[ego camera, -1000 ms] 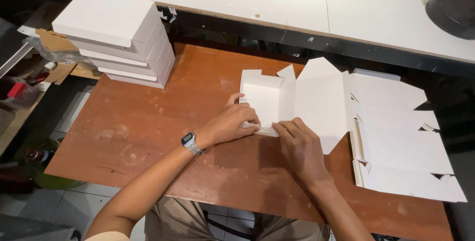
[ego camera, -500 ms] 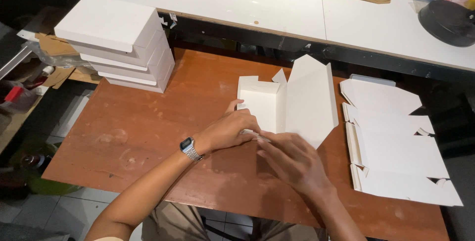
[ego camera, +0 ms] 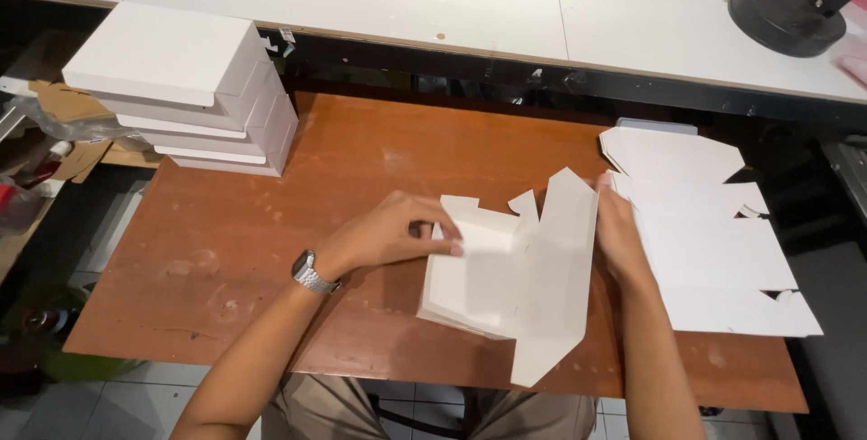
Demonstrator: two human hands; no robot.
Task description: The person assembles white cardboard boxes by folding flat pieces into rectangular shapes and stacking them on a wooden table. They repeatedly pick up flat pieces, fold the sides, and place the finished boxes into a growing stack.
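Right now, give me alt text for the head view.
Two bare hands fold a white card box blank on a brown table: the left hand presses a side panel, the right hand lifts the far panel. Flat blanks lie to the right; finished white boxes are stacked at upper left.

Right hand: off the near fold it pressed a second ago, now flat against the raised side panel's outer face.
Left hand: fingers shift onto the folded flap's left edge.
Box blank: long panel, earlier nearly flat, now tilts upright; piece sits lower on the wooden table.
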